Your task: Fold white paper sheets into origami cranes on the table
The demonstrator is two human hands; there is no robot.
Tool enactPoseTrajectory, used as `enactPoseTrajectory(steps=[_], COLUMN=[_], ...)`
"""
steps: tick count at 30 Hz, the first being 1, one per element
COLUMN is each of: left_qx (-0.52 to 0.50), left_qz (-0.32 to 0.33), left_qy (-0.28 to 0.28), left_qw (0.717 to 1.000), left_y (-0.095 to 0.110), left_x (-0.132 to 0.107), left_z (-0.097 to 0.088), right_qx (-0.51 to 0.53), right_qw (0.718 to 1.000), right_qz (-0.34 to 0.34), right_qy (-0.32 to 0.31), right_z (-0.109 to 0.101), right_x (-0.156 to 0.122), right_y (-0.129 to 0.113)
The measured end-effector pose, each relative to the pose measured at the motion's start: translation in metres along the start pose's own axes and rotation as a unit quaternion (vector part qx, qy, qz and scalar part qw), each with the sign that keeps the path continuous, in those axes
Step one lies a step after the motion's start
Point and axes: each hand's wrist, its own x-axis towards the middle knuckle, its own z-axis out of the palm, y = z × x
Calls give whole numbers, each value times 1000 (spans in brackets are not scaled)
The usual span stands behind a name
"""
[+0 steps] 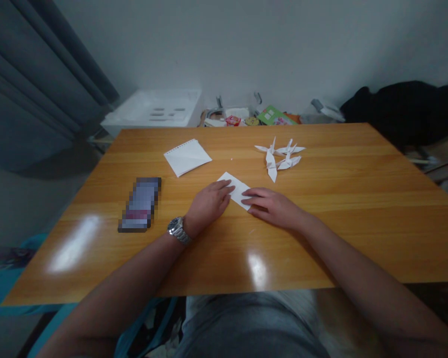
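White folded paper (238,193) lies on the wooden table (216,253), left hand (209,203) and right hand (272,206) unclenched, fingers resting on it; likely light, easily creased, best pressed at its ends, layers too small to count.

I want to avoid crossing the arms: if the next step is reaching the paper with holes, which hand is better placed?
Probably the left hand: it is nearer to the paper with holes. The right hand lies farther across; both touch the paper strip.
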Motion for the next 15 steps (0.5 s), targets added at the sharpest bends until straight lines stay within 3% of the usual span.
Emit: enactPoseTrajectory(steps=[10,15], left_qx=[-24,-21], left_qz=[62,60], left_qy=[-5,-17], left_qw=[998,998], left_y=[0,3], left_x=[0,-1], left_z=[0,-2], right_qx=[18,31], right_qw=[1000,999], right_qz=[25,27], right_qy=[-3,-8], right_z=[-1,-1], right_x=[-2,-1], right_y=[-1,1])
